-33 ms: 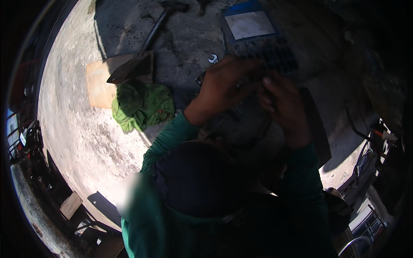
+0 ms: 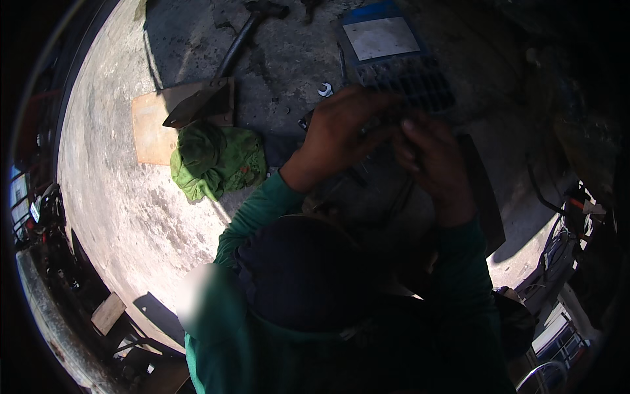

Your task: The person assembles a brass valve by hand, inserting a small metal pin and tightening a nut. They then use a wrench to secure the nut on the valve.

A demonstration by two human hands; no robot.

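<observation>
Shade covers my bare left hand [image 2: 341,128] and my bare right hand [image 2: 430,148], raised near each other above the stained grey concrete floor [image 2: 105,190]. The step in hand, as I judge it, is close two-handed fingertip work: my left thumb and forefinger reach across toward the right, and my right fingers curl in to meet them. Both sets of fingers look narrow — but whether they pinch anything is too dark to tell. Any small piece I have would be between those tips, by the near left corner of the black compartment case with a blue lid [image 2: 394,60] and a pale rectangular label [image 2: 380,37]; I cannot make it out.

The next move, I judge, calls for one hand to steady and the other to make small finger motions. Off the case's left edge, a silver open-ended wrench [image 2: 325,89] lies on the floor, just beyond my left knuckles. Toward the floor's left edge, a dark, pointed flat blade [image 2: 197,108] lies over the right edge of a tan flat board [image 2: 147,131]; a crumpled bright green cloth [image 2: 223,164] overlaps the lower right corner — and a long-handled dark hammer [image 2: 237,48] lies above the upper right one.
</observation>
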